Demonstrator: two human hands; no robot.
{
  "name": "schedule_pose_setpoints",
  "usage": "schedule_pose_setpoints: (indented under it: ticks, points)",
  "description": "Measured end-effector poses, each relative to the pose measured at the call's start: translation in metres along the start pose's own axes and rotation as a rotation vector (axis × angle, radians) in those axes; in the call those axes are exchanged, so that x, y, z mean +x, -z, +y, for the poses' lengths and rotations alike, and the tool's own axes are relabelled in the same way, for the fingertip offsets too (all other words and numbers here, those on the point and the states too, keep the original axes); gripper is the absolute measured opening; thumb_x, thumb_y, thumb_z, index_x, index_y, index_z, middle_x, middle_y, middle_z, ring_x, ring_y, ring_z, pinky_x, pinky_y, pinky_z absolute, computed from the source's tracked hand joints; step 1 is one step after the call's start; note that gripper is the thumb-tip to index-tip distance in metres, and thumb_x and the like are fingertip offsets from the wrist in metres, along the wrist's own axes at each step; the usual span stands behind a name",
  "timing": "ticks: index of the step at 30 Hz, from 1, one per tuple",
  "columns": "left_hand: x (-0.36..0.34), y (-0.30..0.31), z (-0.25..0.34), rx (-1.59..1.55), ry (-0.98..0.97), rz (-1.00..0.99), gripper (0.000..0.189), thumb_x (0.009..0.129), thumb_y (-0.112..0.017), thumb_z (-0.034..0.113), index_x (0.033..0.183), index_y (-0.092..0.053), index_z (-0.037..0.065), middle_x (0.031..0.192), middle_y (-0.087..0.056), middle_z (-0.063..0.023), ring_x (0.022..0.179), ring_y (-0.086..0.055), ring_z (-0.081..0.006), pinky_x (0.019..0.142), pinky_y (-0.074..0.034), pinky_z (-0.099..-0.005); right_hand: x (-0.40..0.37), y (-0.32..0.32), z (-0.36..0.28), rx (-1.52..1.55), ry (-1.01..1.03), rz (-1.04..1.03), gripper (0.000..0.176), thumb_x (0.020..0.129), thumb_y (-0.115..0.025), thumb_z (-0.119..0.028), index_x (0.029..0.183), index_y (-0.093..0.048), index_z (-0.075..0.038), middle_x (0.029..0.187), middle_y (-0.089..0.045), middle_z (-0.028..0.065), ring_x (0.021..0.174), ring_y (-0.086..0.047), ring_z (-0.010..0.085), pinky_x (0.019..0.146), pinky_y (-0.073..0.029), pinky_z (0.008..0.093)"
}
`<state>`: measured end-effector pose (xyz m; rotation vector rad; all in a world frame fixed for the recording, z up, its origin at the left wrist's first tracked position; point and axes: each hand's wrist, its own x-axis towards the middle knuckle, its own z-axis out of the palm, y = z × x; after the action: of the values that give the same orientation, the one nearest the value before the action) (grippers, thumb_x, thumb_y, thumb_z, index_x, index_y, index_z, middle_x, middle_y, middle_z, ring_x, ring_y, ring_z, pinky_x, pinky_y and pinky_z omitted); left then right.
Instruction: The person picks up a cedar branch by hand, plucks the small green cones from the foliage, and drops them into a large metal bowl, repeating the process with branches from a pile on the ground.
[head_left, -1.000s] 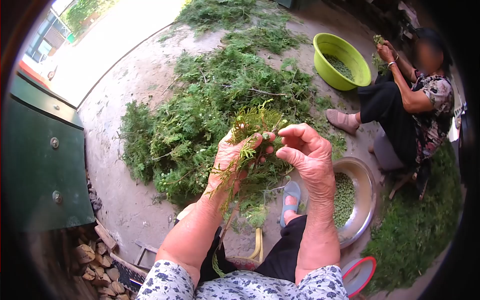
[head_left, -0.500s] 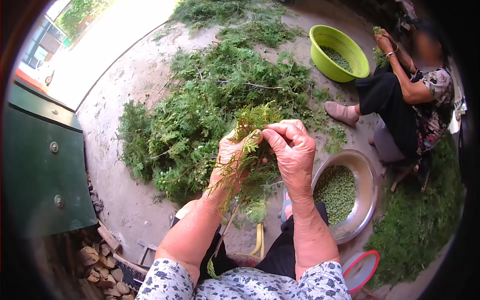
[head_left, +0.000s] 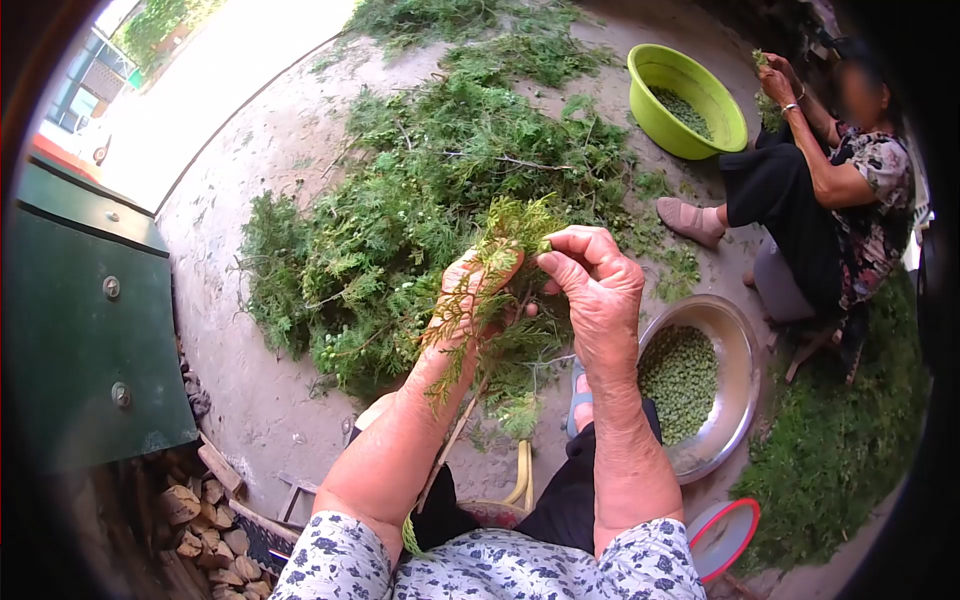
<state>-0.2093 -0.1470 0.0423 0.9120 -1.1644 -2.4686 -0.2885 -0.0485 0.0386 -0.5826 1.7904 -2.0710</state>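
Note:
My left hand (head_left: 467,292) is closed around a leafy green sprig (head_left: 515,222), whose fronds hang over the fingers and wrist. Just right of the sprig, my right hand (head_left: 598,285) pinches a small green berry (head_left: 545,246) between thumb and forefinger. Beneath both hands spreads a large pile of green branches (head_left: 400,230) on the floor. To the right of my right forearm stands a metal basin (head_left: 740,365) holding many small green berries (head_left: 680,385).
A yellow-green basin (head_left: 645,85) with berries stands at the upper right, beside a seated person (head_left: 820,190) holding a sprig. More greenery (head_left: 840,440) lies at the right, near a red-rimmed container (head_left: 745,540). Chopped wood (head_left: 200,520) fills the lower left.
My right hand has moved slightly right, away from the sprig, and a small berry now shows at its fingertips. The camera view has shifted a little.

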Motion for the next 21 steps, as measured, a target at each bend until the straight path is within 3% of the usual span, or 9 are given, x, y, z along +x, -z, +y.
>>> schedule_pose_setpoints:
  ticks: [2, 5, 7, 11, 12, 13, 16, 19, 21]
  points:
    - [0.0, 0.001, 0.0, -0.03, 0.021, 0.027, 0.031, 0.082, -0.065, 0.032, 0.093, -0.057, 0.005, 0.082, -0.062, -0.0045, 0.068, -0.059, -0.0125, 0.053, -0.049, -0.0224, 0.001, 0.003, 0.0, 0.225, -0.06, 0.007, 0.012, 0.078, -0.065, 0.0, 0.09, -0.062, 0.001, 0.088, -0.058, 0.0049, 0.074, -0.056, 0.0098, 0.061, -0.049, 0.0226]
    - [0.002, -0.001, -0.003, -0.184, -0.041, 0.053, 0.036, 0.089, -0.051, 0.038, 0.102, -0.057, 0.004, 0.088, -0.065, -0.0089, 0.06, -0.061, -0.0118, 0.045, -0.046, -0.0194, 0.007, 0.012, 0.001, 0.551, -0.133, -0.018, 0.013, 0.081, -0.063, -0.001, 0.094, -0.059, 0.001, 0.089, -0.06, 0.0072, 0.077, -0.058, 0.0129, 0.064, -0.05, 0.0249]
    - [0.007, 0.016, 0.004, -0.078, 0.04, -0.025, 0.029, 0.09, -0.054, 0.032, 0.102, -0.053, 0.005, 0.088, -0.063, -0.0048, 0.066, -0.06, -0.0124, 0.051, -0.049, -0.0196, 0.011, 0.018, 0.002, 0.758, -0.162, -0.082, 0.014, 0.084, -0.059, -0.003, 0.098, -0.056, -0.001, 0.09, -0.061, 0.0097, 0.082, -0.062, 0.0185, 0.067, -0.052, 0.0281]
    - [0.013, 0.025, 0.001, -0.45, -0.037, -0.044, 0.023, 0.093, -0.047, 0.032, 0.099, -0.052, 0.01, 0.088, -0.057, -0.0011, 0.067, -0.055, -0.0118, 0.049, -0.047, -0.0196, 0.009, 0.017, -0.016, 0.821, -0.2, -0.101, 0.02, 0.086, -0.058, -0.011, 0.103, -0.052, -0.001, 0.092, -0.061, 0.0109, 0.084, -0.061, 0.0213, 0.065, -0.051, 0.0284]
    - [0.019, 0.031, -0.001, -0.559, -0.067, -0.188, 0.024, 0.093, -0.046, 0.033, 0.099, -0.052, 0.011, 0.088, -0.055, -0.0004, 0.07, -0.054, -0.0124, 0.05, -0.048, -0.0207, 0.009, 0.014, -0.019, 0.815, -0.213, -0.03, 0.019, 0.086, -0.06, -0.017, 0.097, -0.055, -0.002, 0.087, -0.06, 0.0095, 0.079, -0.06, 0.0186, 0.056, -0.047, 0.0254]
    - [0.021, 0.035, -0.002, -0.666, -0.097, -0.334, 0.025, 0.094, -0.044, 0.034, 0.098, -0.051, 0.011, 0.088, -0.053, 0.0004, 0.074, -0.053, -0.0131, 0.051, -0.048, -0.0217, 0.01, 0.017, -0.015, 0.816, -0.213, -0.034, 0.019, 0.086, -0.06, -0.017, 0.097, -0.055, -0.002, 0.087, -0.06, 0.0095, 0.079, -0.06, 0.0186, 0.056, -0.047, 0.0254]
    - [0.024, 0.039, -0.005, -0.74, -0.145, -0.283, 0.027, 0.094, -0.042, 0.037, 0.097, -0.051, 0.011, 0.087, -0.051, 0.0011, 0.077, -0.051, -0.014, 0.054, -0.048, -0.0229, 0.01, 0.024, -0.004, 0.769, -0.321, 0.005, 0.02, 0.087, -0.059, -0.024, 0.083, -0.056, -0.005, 0.073, -0.054, 0.0033, 0.057, -0.047, 0.0102, 0.042, -0.033, 0.0205]
    - [0.022, 0.034, 0.0, -0.84, -0.164, -0.24, 0.032, 0.094, -0.04, 0.04, 0.091, -0.053, 0.01, 0.082, -0.056, -0.003, 0.071, -0.058, -0.0178, 0.048, -0.051, -0.0248, 0.003, 0.02, 0.003, 0.632, -0.466, 0.042, 0.023, 0.089, -0.056, -0.027, 0.087, -0.054, -0.004, 0.069, -0.048, 0.0012, 0.053, -0.044, 0.0098, 0.039, -0.031, 0.0199]
    - [0.021, 0.032, -0.001, -0.866, -0.193, -0.304, 0.032, 0.094, -0.04, 0.039, 0.091, -0.053, 0.009, 0.081, -0.055, -0.0044, 0.072, -0.058, -0.0186, 0.049, -0.052, -0.0263, -0.005, 0.009, 0.005, 0.574, -0.411, -0.011, 0.023, 0.085, -0.062, -0.028, 0.085, -0.056, -0.006, 0.065, -0.047, -0.003, 0.05, -0.042, 0.0051, 0.039, -0.03, 0.0185]
